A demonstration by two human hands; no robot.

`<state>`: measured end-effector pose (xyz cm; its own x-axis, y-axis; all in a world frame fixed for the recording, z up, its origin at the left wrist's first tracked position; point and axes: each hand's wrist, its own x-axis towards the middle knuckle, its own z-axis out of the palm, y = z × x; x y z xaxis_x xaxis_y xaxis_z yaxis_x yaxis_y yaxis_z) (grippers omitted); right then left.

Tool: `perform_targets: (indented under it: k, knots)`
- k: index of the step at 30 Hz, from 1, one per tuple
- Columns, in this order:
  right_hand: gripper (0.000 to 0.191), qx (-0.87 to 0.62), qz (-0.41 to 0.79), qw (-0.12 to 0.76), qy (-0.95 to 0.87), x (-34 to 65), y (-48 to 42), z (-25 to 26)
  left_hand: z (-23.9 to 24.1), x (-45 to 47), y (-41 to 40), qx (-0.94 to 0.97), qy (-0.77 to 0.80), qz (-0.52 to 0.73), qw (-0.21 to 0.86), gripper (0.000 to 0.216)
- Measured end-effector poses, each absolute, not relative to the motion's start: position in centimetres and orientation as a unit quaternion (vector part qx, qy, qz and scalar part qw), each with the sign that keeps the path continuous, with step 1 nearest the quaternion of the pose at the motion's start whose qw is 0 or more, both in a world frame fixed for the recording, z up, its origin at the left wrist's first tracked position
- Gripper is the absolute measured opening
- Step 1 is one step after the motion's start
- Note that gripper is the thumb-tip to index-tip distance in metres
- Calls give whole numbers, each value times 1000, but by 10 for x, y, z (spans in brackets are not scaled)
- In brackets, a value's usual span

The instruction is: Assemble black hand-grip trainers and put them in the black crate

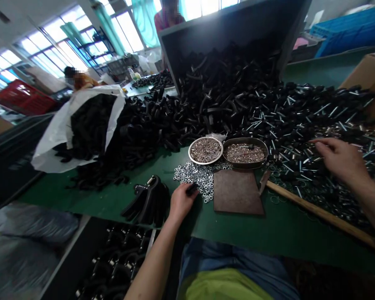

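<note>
The green tabletop [287, 233] is the biggest thing here. Clock places are counted from the middle of the brown plate. A big dark box [206, 35] stands at 12 o'clock, its open side facing the person. A huge heap of black parts [187, 112] spills out of it, from 12 round to 10 o'clock. A wide pile of black bits with shiny pins [295, 121] lies from 1 to 3 o'clock. A white bag [50, 150] gapes between 9 and 10 o'clock, full of black parts. A tool with a long wooden handle [318, 211] points out between 3 and 4 o'clock. The flat brown plate [239, 191] lies near the person. A bunch of bent black parts [153, 198] sits at 9 o'clock, just beyond the left hand.

The right hand [343, 160] is between 2 and 3 o'clock, over the pin pile. Its thumb and pointer are near each other; I cannot tell if they hold anything. The left hand [183, 202] is at 9 o'clock, its fingers closed around a small black piece.

An oval tin [262, 160] of tiny shiny bits is at 12 o'clock. A round dish [190, 156] of more is between 10 and 11. Loose silver rings [206, 183] lie between 9 and 10. The small black piece [192, 189] is right beside them.
</note>
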<state>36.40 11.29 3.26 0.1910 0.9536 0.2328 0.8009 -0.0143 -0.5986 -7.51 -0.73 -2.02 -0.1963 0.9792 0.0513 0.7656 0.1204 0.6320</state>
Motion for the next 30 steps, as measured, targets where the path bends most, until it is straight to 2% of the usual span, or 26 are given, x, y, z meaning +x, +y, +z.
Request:
perform_targets:
  k: [5,9,12,15,17,19,23,30]
  knots:
    - [22,-593,377,434,-564,293,48,52,-23,-76,-4,638,708,233,196,11]
    - [30,-526,548,409,-506,248,3,37,-15,-79,-8,647,689,245,217,10]
    - [30,-481,636,390,-461,220,-22,24,-4,-67,-19,579,680,345,288,19]
    - [30,-445,676,384,-444,198,-41,22,9,-39,-36,423,622,462,469,26]
    - [30,-427,690,386,-438,187,-50,25,16,-17,-48,317,564,491,583,24]
    - [29,-413,699,388,-437,180,-55,28,21,2,-58,255,521,495,647,23]
    - [26,-401,706,382,-441,175,-58,30,26,20,-67,254,487,492,676,20]
    - [29,-394,760,358,-372,174,-52,28,26,15,-69,315,482,475,665,15]
